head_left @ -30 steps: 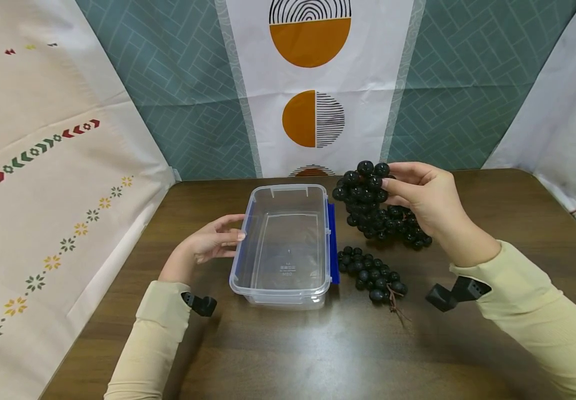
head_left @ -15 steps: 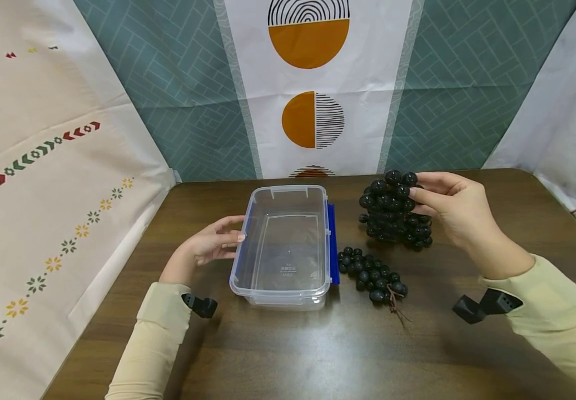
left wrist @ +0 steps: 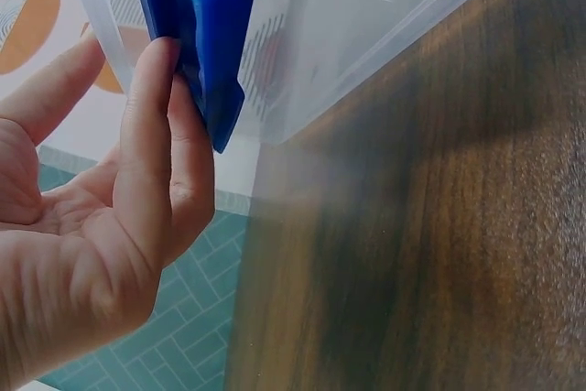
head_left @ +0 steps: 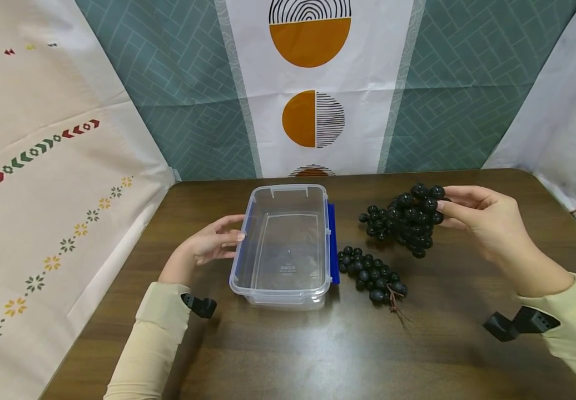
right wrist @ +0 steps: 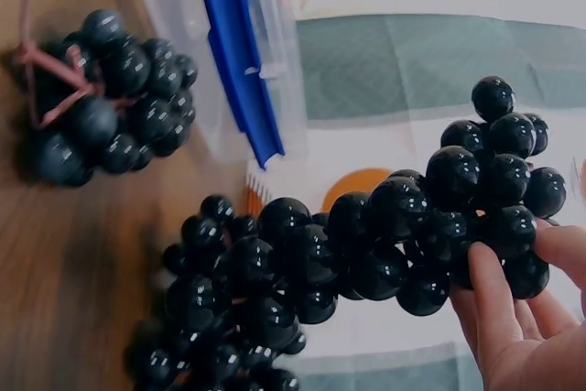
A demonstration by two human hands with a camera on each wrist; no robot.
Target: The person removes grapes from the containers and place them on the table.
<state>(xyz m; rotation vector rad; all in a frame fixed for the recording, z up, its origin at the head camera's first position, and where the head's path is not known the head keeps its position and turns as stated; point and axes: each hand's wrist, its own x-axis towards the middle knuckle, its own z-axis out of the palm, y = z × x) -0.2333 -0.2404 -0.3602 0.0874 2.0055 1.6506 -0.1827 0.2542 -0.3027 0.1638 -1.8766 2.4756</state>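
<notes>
1. a bunch of black grapes [head_left: 405, 222] is pinched at its upper end by the curled fingers of the right hand [head_left: 478, 219], right of the clear box [head_left: 285, 247]; its lower end lies near the table [head_left: 318, 344].
2. the box's left blue clip [left wrist: 206, 43] is touched by the straight fingers of the left hand [head_left: 210, 244]; nothing is gripped.
3. a second bunch [head_left: 373, 272] lies just beside the box's right side.

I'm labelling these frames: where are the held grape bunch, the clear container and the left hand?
held grape bunch [head_left: 405, 221], head view, middle of cluster
clear container [head_left: 278, 293], head view, near wall
left hand [head_left: 208, 244], head view, back of hand
</notes>
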